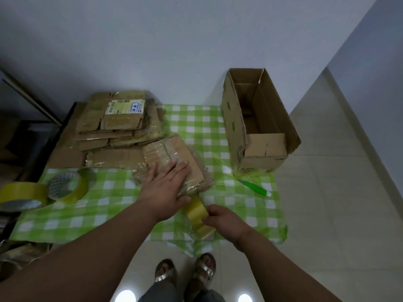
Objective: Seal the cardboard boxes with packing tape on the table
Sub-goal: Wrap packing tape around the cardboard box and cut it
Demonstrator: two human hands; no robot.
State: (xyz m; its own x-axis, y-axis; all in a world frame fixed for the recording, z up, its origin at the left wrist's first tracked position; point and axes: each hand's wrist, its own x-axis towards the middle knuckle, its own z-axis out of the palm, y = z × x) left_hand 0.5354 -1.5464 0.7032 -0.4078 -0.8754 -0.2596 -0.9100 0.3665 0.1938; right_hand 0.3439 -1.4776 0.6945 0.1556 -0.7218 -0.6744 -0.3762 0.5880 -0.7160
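A small flat cardboard box (174, 153), partly covered in clear tape, lies in the middle of the green checked tablecloth (122, 205). My left hand (165, 186) rests flat on its near end, fingers spread, pressing it down. My right hand (224, 221) grips a yellowish roll of packing tape (197, 216) at the table's near edge. A strip of tape runs from the roll up to the box's near end, under my left thumb.
A stack of flattened cardboard boxes (117, 127) fills the back left. A large open cardboard box (259, 123) stands at the back right. Two more tape rolls (65, 186) lie at the left edge. A green-handled cutter (255, 188) lies right of the small box.
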